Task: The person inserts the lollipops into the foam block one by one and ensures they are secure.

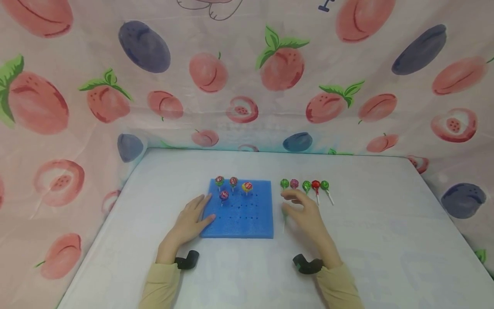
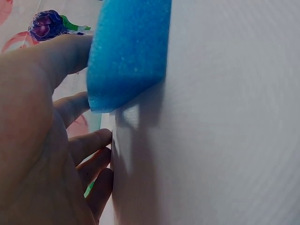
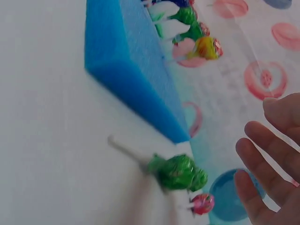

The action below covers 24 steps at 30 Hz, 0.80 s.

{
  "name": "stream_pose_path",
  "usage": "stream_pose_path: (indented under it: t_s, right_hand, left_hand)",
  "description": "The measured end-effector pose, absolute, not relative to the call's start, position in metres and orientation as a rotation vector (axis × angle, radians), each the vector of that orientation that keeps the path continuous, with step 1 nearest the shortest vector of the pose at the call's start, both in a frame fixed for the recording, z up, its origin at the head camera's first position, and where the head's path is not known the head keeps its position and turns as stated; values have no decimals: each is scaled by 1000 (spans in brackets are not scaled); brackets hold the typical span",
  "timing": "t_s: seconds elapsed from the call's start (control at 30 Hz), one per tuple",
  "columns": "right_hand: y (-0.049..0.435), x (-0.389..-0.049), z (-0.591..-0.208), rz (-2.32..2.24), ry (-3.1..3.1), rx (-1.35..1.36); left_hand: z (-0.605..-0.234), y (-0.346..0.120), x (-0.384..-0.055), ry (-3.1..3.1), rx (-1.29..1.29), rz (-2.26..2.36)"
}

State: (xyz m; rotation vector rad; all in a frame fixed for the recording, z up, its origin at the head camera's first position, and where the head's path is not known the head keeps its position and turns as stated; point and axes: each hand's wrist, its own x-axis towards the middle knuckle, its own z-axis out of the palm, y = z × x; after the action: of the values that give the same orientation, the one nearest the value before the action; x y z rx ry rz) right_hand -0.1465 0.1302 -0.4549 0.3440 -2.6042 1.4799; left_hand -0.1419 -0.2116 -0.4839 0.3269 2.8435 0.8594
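Left hand, fingers spread, rests against the flat blue foam block; right hand, fingers parted and empty, hovers by a round, green-wrapped lollipop right of the block on the white bench — best pinched by its slim, pale stick, the porous foam only lightly steadied.

The white table bears a blue foam block and, to its right, loose lollipops in green, pink and red wrappers.
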Motion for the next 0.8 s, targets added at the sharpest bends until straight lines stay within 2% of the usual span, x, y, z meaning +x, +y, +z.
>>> stream_pose_path:
  t_s: [0.8]
  right_hand:
    - [147, -148, -480, 1500, -2779, 138]
  left_hand:
    - [-481, -211, -141, 2847, 328, 876]
